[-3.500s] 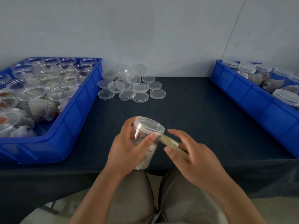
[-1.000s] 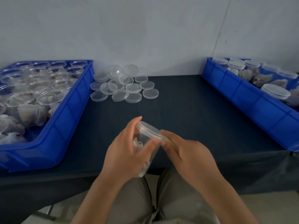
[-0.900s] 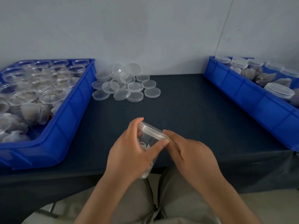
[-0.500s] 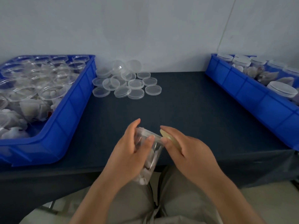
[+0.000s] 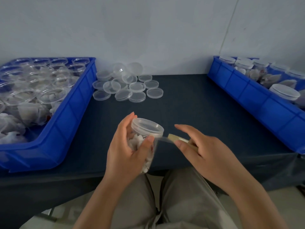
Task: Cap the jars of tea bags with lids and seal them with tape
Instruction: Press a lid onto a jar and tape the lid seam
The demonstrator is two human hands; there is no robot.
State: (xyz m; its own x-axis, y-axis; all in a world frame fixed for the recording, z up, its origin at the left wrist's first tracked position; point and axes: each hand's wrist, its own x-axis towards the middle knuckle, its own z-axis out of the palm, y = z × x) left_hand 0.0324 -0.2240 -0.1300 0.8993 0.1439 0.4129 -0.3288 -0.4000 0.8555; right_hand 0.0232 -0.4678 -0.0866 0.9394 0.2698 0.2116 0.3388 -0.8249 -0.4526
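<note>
My left hand (image 5: 127,151) grips a clear jar of tea bags (image 5: 145,139), tilted, with a clear lid (image 5: 147,127) on top, held over the table's front edge. Its thumb presses a strip of clear tape (image 5: 162,139) against the jar just under the lid. The strip runs right to a small tan tape roll (image 5: 179,140) held in my right hand (image 5: 203,152), whose index finger points out straight above the roll.
A blue bin (image 5: 66,116) of uncapped jars stands at the left. Another blue bin (image 5: 257,103) with capped jars stands at the right. Several loose clear lids (image 5: 127,86) lie at the back of the dark table (image 5: 189,103). My lap shows below the table edge.
The jar has turned in my left hand and its lid has tipped up into view. My right hand has drawn the roll away to the right, stretching a strip of tape from the jar.
</note>
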